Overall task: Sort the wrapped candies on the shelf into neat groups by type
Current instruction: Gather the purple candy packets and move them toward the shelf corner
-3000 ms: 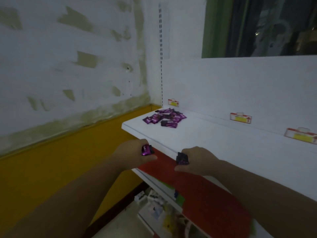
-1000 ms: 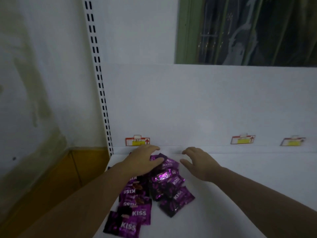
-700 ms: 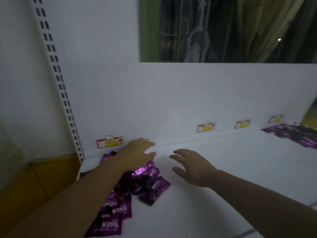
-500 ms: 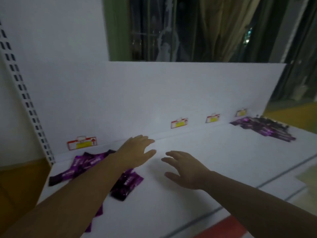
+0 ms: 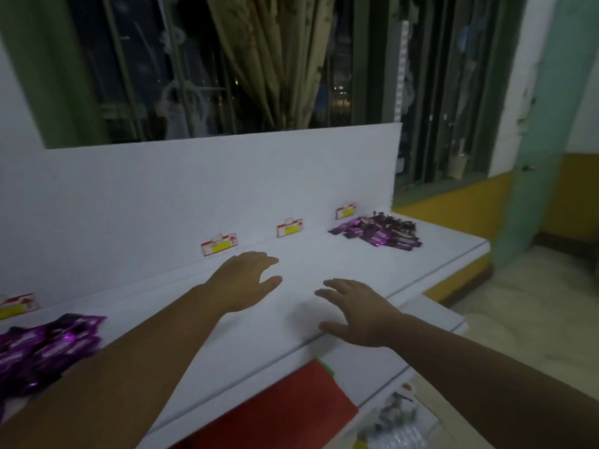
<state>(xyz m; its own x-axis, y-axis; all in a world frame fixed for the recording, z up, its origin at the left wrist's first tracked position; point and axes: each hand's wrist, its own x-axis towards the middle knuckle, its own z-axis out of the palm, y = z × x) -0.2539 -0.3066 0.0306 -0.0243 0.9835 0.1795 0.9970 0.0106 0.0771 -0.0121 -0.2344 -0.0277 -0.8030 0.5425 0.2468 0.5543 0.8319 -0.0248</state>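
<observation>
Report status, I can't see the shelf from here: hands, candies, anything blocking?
Both empty over the shelf: left hand open, right hand open. Purple candies in two heaps: near left pile, far right pile. No obstacle seen toward either.

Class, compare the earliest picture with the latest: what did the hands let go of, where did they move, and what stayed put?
The left hand and right hand each let go of a purple candy and moved right from the left candy pile; both are now open over the white shelf. The pile stayed near its price tag.
</observation>
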